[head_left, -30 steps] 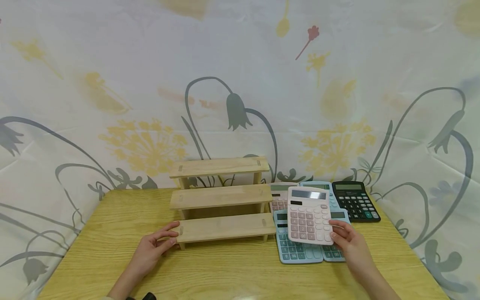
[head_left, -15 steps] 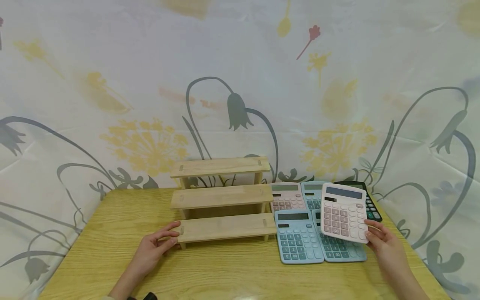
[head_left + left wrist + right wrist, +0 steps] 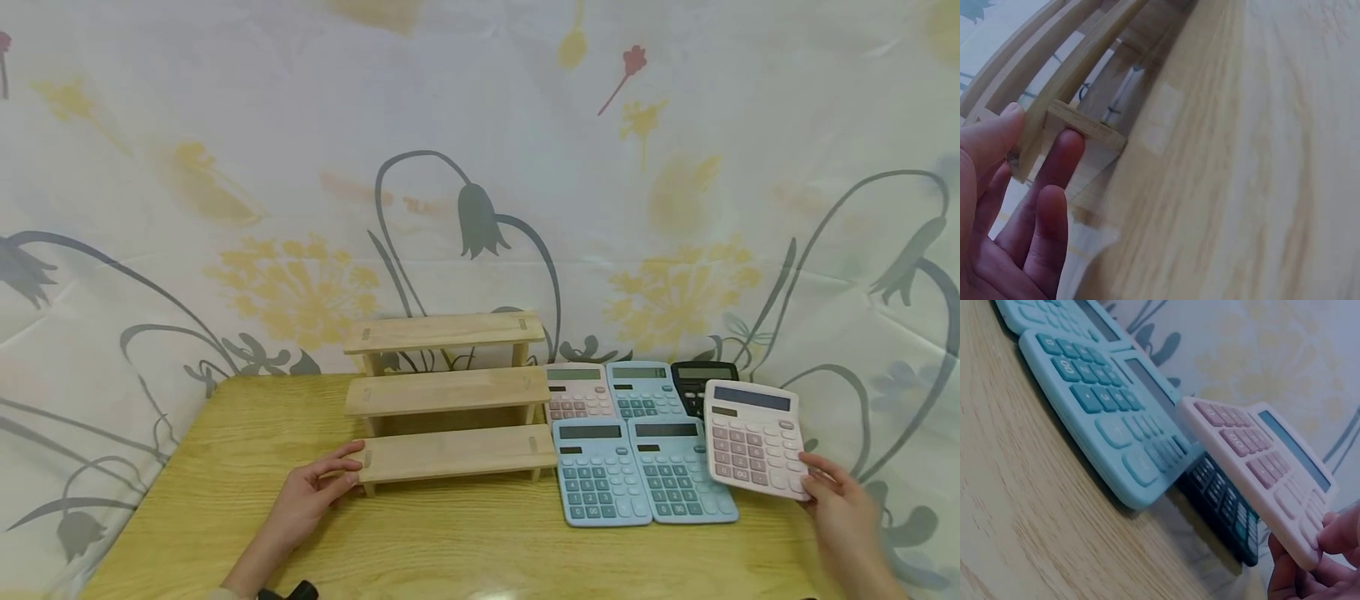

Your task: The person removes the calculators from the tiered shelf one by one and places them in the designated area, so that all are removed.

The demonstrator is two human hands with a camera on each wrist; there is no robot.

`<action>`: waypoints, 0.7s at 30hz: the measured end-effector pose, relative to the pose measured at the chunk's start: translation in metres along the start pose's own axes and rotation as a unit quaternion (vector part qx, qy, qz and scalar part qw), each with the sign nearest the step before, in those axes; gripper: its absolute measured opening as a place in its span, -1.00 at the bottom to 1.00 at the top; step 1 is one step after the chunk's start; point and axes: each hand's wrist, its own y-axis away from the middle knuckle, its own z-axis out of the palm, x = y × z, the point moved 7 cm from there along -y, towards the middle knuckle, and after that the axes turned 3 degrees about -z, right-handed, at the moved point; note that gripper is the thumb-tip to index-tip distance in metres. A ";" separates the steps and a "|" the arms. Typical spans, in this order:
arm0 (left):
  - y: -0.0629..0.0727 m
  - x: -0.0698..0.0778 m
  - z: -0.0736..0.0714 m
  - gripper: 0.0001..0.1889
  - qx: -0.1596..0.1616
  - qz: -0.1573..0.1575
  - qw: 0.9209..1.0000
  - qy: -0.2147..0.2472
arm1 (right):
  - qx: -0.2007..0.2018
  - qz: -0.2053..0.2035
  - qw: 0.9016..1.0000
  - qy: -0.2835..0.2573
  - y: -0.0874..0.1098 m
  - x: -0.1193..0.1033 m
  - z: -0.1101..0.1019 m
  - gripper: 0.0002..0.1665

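Note:
My right hand (image 3: pixel 843 512) pinches a pale pink calculator (image 3: pixel 753 437) by its lower right corner, thumb on the key side and fingers beneath. The right wrist view shows this calculator (image 3: pixel 1260 469) raised and tilted, overlapping a black calculator (image 3: pixel 1225 503) below. At the left end of a three-tier wooden stand (image 3: pixel 457 454), my left hand (image 3: pixel 311 496) grips the lowest step. In the left wrist view the thumb lies against the step's end (image 3: pixel 1035 134) and a fingertip touches the leg. Part of the black calculator is hidden behind the pink one in the head view.
Right of the stand lie two blue calculators (image 3: pixel 603 479) side by side in front. Behind them are another pink calculator (image 3: pixel 577 400) and another blue calculator (image 3: pixel 645 392). A flowered cloth (image 3: pixel 300 167) hangs behind the wood-grain table (image 3: pixel 450 550).
My right hand has carried the pink calculator rightward, from above the blue calculators to the right end of the group, uncovering the blue ones. The left hand has stayed at the stand.

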 end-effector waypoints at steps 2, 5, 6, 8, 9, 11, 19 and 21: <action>-0.001 0.000 0.001 -0.74 -0.002 0.000 1.000 0.003 | 0.019 0.008 0.999 0.024 -0.002 0.001 -0.006 -0.48; -0.001 0.000 0.000 -0.75 -0.003 -0.001 1.000 0.000 | 0.060 0.036 0.993 0.098 -0.003 0.002 -0.015 -0.53; -0.001 0.000 0.000 -0.75 -0.002 -0.002 1.000 -0.002 | 0.071 0.045 0.988 0.128 -0.003 0.002 -0.017 -0.55; -0.001 0.000 0.000 -0.76 -0.003 -0.001 1.000 -0.007 | 0.096 0.070 0.981 0.154 -0.004 0.004 -0.022 -0.58; -0.001 0.001 0.000 -0.76 -0.004 -0.001 1.000 -0.009 | 0.101 0.078 0.978 0.167 -0.004 0.004 -0.023 -0.59; -0.001 0.001 0.000 -0.76 -0.007 0.002 1.000 -0.011 | 0.112 0.090 0.975 0.171 -0.005 0.005 -0.026 -0.58; -0.001 0.002 -0.001 -0.77 -0.010 0.013 1.000 -0.026 | 0.116 0.067 0.963 0.232 -0.010 0.007 -0.037 -0.56; -0.001 0.002 -0.001 -0.77 -0.009 0.014 0.999 -0.030 | 0.113 0.065 0.959 0.253 -0.012 0.008 -0.038 -0.58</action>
